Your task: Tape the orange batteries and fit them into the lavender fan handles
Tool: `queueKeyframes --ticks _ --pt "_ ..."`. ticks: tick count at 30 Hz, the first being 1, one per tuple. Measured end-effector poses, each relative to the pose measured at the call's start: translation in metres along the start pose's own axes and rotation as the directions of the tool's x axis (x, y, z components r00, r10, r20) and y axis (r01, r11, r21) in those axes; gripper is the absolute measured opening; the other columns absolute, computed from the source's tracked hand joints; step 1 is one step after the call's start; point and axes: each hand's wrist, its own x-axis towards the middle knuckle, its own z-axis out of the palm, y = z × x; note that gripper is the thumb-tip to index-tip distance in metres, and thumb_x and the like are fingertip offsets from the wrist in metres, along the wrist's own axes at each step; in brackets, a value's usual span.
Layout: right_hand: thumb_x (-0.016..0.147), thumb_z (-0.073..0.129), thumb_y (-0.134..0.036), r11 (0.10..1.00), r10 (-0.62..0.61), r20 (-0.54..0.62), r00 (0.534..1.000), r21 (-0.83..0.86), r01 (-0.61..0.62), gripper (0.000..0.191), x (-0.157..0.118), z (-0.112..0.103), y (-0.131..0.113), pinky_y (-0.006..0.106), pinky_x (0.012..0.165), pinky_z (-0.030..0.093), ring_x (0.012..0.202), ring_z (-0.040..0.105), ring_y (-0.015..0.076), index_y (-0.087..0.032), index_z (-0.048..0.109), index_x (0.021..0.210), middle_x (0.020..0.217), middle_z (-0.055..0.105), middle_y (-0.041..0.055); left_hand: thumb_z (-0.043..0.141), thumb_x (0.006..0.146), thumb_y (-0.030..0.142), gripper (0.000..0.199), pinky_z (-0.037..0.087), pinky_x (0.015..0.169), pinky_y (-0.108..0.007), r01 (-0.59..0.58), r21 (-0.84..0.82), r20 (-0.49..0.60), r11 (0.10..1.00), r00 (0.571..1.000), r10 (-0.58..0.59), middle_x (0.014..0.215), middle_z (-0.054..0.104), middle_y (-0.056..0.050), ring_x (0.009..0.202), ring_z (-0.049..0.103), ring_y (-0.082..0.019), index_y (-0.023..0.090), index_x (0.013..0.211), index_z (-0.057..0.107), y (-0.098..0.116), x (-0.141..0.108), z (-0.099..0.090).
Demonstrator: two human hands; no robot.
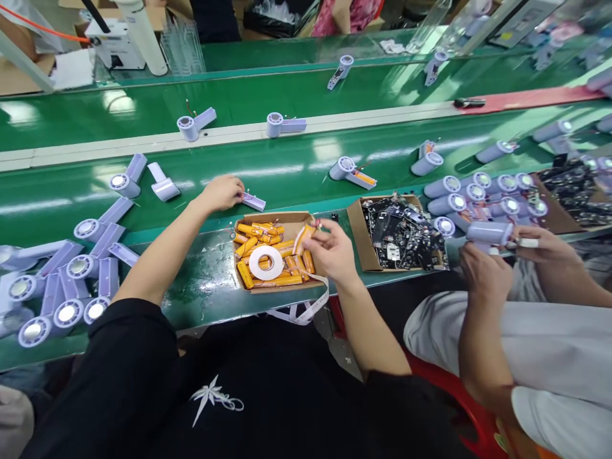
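My left hand (224,193) reaches out over the green conveyor, its fingers closed on a lavender hairdryer-shaped housing. The handle (253,201) of that housing points right, while its round head is hidden by my hand. Between the fingers of my right hand (333,250) is an orange cylindrical battery (303,240) with a white strip along it, raised over the right side of a cardboard box (275,290). Several orange batteries (246,273) with thin wires lie in this box. A roll of white tape (266,262) rests on them, its loose strip (315,308) trailing over the front edge.
Many lavender housings (67,312) crowd the left; others ride the conveyor (229,153). Right of the batteries stands a box of black circuit parts (389,233). A co-worker's hands (488,271) hold another housing (488,233) at the far right, near more housings (478,191).
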Motion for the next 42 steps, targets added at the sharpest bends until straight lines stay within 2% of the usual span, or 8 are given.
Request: queueKeyframes --ticks 6,9,16,28,31,35,38,42 --pt "0.097 0.076 -0.051 0.943 -0.114 0.255 0.960 -0.277 0.185 0.065 0.128 0.056 -0.014 0.043 0.110 0.063 0.119 0.080 0.0266 -0.021 0.056 0.151 0.131 0.082 0.0129 0.062 0.100 0.036 0.024 0.048 0.094 -0.033 0.149 -0.129 -0.035 0.980 0.987 -0.155 0.124 0.081 -0.006 0.116 0.071 -0.028 0.025 0.112 0.080 -0.005 0.012 -0.008" --pt "0.102 0.067 -0.029 0.784 -0.059 0.377 0.924 -0.556 0.276 0.052 0.160 0.074 -0.013 0.040 0.110 0.059 0.119 0.080 0.0272 -0.015 0.058 0.152 0.128 0.083 0.0148 0.062 0.100 0.034 0.021 0.047 0.090 -0.033 0.178 -0.139 -0.089 0.974 0.978 -0.191 0.117 0.082 -0.007 0.112 0.072 -0.028 0.026 0.110 0.078 0.001 0.017 -0.005" --pt "0.109 0.057 -0.035 0.187 0.126 0.424 0.897 -0.898 0.398 0.043 0.164 0.075 -0.024 0.041 0.095 0.057 0.110 0.078 0.0378 -0.021 0.062 0.150 0.122 0.082 0.0194 0.060 0.102 0.034 0.020 0.048 0.090 -0.034 0.161 -0.169 -0.101 0.972 0.979 -0.180 0.116 0.082 -0.008 0.108 0.072 -0.028 0.025 0.110 0.077 0.009 0.025 0.002" --pt "0.107 0.063 -0.042 0.081 0.362 0.433 0.826 -0.897 0.434 0.047 0.186 0.086 -0.026 0.051 0.104 0.058 0.127 0.074 0.0404 -0.025 0.071 0.150 0.142 0.075 0.0207 0.056 0.105 0.029 0.026 0.051 0.100 -0.035 0.189 -0.265 -0.118 0.946 0.967 -0.227 0.130 0.080 -0.010 0.117 0.071 -0.027 0.022 0.119 0.076 0.026 0.034 0.004" --pt "0.109 0.060 -0.037 0.273 0.232 0.507 0.830 -0.853 0.444 0.046 0.161 0.062 -0.039 0.048 0.110 0.055 0.131 0.072 0.0347 -0.026 0.068 0.154 0.147 0.075 0.0134 0.056 0.104 0.022 0.032 0.049 0.110 -0.039 0.153 -0.282 -0.159 0.947 0.966 -0.203 0.136 0.076 -0.014 0.128 0.067 -0.029 0.016 0.131 0.071 0.040 0.022 -0.006" --pt "0.110 0.058 -0.037 0.545 -0.163 0.443 0.881 -0.705 0.455 0.034 0.067 0.017 -0.042 0.045 0.111 0.054 0.125 0.073 0.0290 -0.023 0.077 0.135 0.137 0.079 0.0101 0.058 0.108 0.028 0.044 0.043 0.123 -0.050 -0.069 -0.230 -0.316 0.971 0.949 -0.008 0.148 0.068 -0.017 0.138 0.061 -0.032 0.018 0.151 0.061 0.084 -0.043 -0.006" --pt "0.108 0.064 -0.049 0.563 -0.155 0.426 0.891 -0.704 0.434 0.031 -0.016 0.001 -0.030 0.041 0.091 0.055 0.096 0.076 0.0274 -0.023 0.081 0.109 0.100 0.083 0.0088 0.072 0.103 0.044 0.047 0.043 0.126 -0.052 -0.344 -0.135 -0.204 0.929 0.927 0.314 0.148 0.069 -0.014 0.142 0.058 -0.034 0.023 0.145 0.067 0.117 -0.105 0.006" --pt "0.103 0.071 -0.061 0.474 -0.088 0.455 0.886 -0.763 0.439 0.040 -0.074 0.013 -0.007 0.039 0.085 0.050 0.095 0.076 0.0275 -0.022 0.079 0.107 0.097 0.084 0.0095 0.081 0.098 0.041 0.053 0.044 0.126 -0.056 -0.384 -0.026 -0.141 0.923 0.916 0.377 0.157 0.064 -0.016 0.145 0.056 -0.037 0.021 0.144 0.067 0.131 -0.142 0.026"
